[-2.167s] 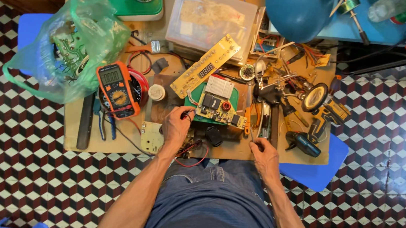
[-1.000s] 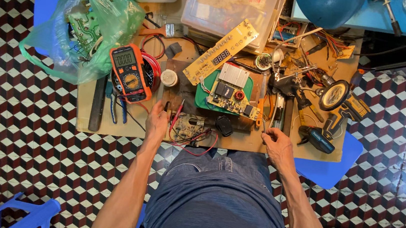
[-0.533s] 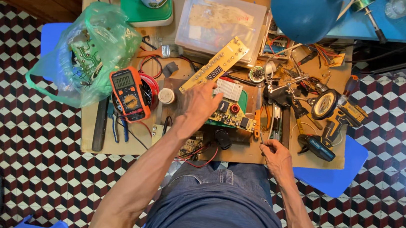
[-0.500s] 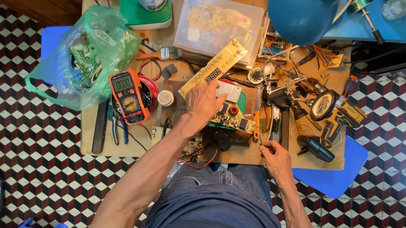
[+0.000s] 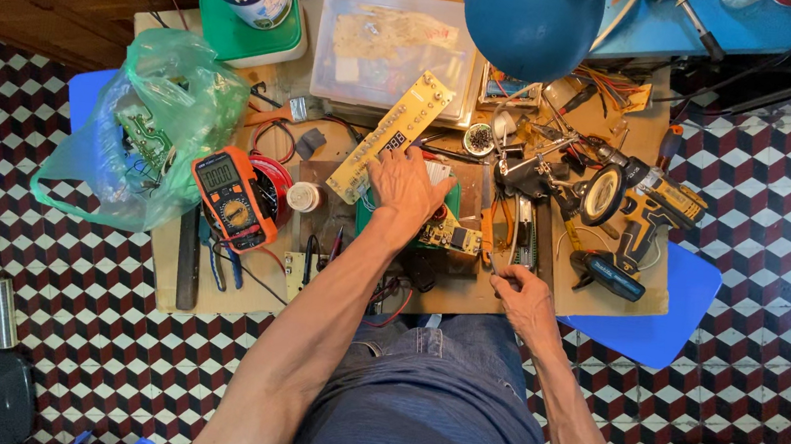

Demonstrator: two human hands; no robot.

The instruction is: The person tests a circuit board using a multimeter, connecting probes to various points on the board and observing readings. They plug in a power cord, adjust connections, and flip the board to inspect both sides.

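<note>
— Head view: left hand (image 5: 406, 186) spread flat on circuit board (image 5: 450, 235), mid-bench; right hand (image 5: 524, 299) pinched on something thin, cannot tell what
— Light, stiff, fragile; best gripped by bare edges

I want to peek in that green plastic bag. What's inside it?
Through the thin green plastic bag you can see green circuit boards and some thin wires. The crumpled plastic blurs them, so whatever lies deeper or underneath is hidden.
</note>
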